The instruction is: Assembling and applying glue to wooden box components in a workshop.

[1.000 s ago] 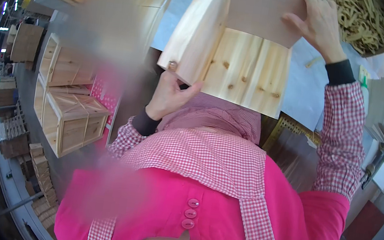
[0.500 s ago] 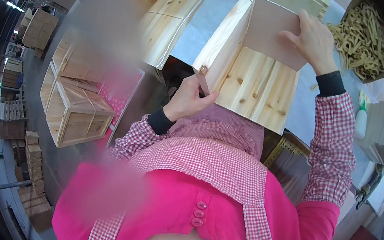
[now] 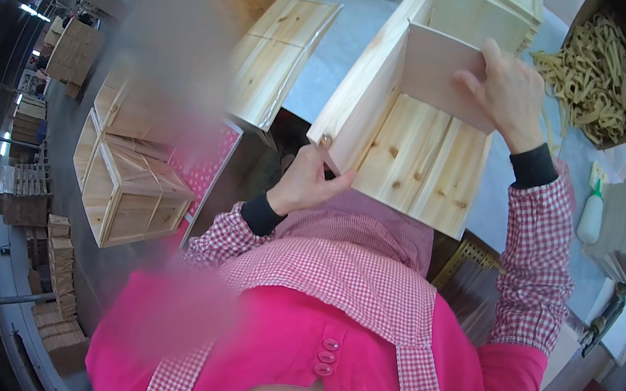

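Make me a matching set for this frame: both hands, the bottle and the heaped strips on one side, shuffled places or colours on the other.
1. Left hand
2. Right hand
3. Bottle
4. Strips

A. White, with green at the top
B. At the far panel of the wooden box
C. Heaped at the picture's upper right
D. At the wooden box's near left corner

Pairs: 1-D, 2-B, 3-A, 4-C

The box is smooth, knotty wood; the apron, cloth.
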Motion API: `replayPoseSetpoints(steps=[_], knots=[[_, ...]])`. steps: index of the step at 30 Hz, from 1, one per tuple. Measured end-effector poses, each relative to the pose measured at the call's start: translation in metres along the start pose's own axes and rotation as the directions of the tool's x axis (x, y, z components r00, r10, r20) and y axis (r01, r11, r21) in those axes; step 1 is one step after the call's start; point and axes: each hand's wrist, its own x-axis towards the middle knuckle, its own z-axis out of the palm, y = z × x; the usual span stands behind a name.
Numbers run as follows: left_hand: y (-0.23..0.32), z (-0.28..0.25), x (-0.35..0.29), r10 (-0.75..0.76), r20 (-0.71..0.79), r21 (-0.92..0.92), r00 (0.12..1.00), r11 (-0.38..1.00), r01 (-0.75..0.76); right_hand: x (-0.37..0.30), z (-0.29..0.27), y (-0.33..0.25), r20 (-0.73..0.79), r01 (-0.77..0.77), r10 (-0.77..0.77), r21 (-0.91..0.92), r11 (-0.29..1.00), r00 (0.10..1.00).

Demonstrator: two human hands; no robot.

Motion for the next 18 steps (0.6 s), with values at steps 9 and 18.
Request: replayPoseSetpoints(steps=[9, 18], knots=[[0.031, -0.003, 0.0, 0.03, -0.052, 0.036, 0.998, 0.999, -0.028, -0.004, -0.015, -0.013, 0.088, -0.036, 0.032, 0.046, 0.998, 0.996], [0.02, -0.01, -0.003, -0.029, 0.075, -0.007, 0.997, 1.0, 0.03, 0.006, -0.018, -0.01, 0.05, 0.031, -0.033, 0.035, 0.999, 0.998]])
